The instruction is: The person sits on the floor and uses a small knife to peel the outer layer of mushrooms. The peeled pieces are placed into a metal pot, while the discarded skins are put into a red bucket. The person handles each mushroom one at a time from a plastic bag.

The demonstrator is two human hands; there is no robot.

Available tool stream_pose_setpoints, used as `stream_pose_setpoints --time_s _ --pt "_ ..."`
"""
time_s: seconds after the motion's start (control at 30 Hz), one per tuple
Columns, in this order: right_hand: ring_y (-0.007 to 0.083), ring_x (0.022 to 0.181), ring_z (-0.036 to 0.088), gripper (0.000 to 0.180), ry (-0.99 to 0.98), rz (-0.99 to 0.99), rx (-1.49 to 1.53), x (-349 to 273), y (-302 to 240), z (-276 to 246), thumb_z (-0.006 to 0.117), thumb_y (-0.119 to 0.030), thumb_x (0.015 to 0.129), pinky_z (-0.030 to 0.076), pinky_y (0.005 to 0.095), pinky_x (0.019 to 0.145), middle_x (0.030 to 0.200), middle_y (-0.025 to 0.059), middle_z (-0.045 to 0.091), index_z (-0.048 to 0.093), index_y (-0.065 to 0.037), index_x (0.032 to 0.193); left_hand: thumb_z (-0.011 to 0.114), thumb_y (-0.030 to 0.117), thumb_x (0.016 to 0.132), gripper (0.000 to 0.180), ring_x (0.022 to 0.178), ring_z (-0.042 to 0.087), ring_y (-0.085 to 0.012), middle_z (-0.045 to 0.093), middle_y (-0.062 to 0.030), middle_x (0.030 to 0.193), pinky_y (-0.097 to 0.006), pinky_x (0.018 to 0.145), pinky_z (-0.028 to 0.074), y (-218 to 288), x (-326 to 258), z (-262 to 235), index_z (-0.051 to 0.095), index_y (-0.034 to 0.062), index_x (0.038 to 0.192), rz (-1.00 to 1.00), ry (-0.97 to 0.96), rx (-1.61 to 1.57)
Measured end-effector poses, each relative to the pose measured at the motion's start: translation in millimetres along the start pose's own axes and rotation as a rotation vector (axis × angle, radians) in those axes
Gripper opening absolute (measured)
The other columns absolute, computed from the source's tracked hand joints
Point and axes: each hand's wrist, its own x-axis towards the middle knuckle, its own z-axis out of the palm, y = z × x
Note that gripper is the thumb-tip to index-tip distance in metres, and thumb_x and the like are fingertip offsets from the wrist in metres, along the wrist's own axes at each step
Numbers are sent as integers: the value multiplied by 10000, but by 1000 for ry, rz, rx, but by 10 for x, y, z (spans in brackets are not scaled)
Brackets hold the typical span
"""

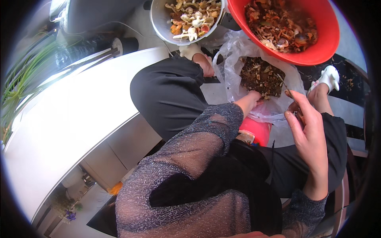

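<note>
My left hand (254, 100) reaches into a clear plastic bag (232, 79), at the near edge of a heap of brown scraps (262, 75). Its fingers look curled and are partly hidden, so what they hold does not show. My right hand (311, 129) is at the bag's right side, thumb and fingers bent toward each other. From its fingertips a thin, narrow blade-like tool (283, 82) points up over the scraps. Something dark sits between the fingers and is too small to name.
At the top, a white bucket (157, 20) holds pale mushrooms (194, 20). Right of it, a red basin (332, 35) holds brown and orange scraps. A red thing (257, 130) shows under the bag. Left are a white counter (79, 107) and a green plant (27, 83).
</note>
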Motion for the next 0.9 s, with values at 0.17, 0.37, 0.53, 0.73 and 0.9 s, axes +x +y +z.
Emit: stream_pose_setpoints --time_s 0.17,0.37,0.53,0.73,0.9 --pt "194 730 585 364 8 19 38 62 19 2 606 29 873 480 287 703 872 135 606 561 44 1235 520 61 943 134 675 636 -282 648 -152 922 -399 556 570 -79 139 20 588 8 1045 11 67 2" --pt "248 823 631 341 23 -35 -14 73 6 28 608 -17 895 494 317 750 936 166 640 560 48 1226 557 82 943 66 596 616 -232 644 -113 819 -375 510 536 33 26 -84 595 37 974 -45 89 28" --pt "271 887 621 333 22 -149 -49 47 25 82 602 -31 907 481 333 772 990 172 646 553 44 1227 589 57 942 104 653 629 -207 648 -89 861 -345 552 547 281 -481 -175 582 58 1046 83 -7 154" --pt "359 961 592 312 69 -347 -145 107 41 104 601 -68 908 469 380 820 1029 224 636 550 45 1194 592 13 931 186 746 632 -185 649 -87 927 -311 650 549 566 -1264 -147 571 38 1115 240 -309 188" --pt "426 1019 613 309 109 -355 -193 89 -14 92 607 -96 901 477 421 870 1048 256 659 559 37 1175 601 -1 884 140 817 616 -121 648 -53 886 -285 724 532 563 -1882 -163 620 41 1016 737 -360 490"
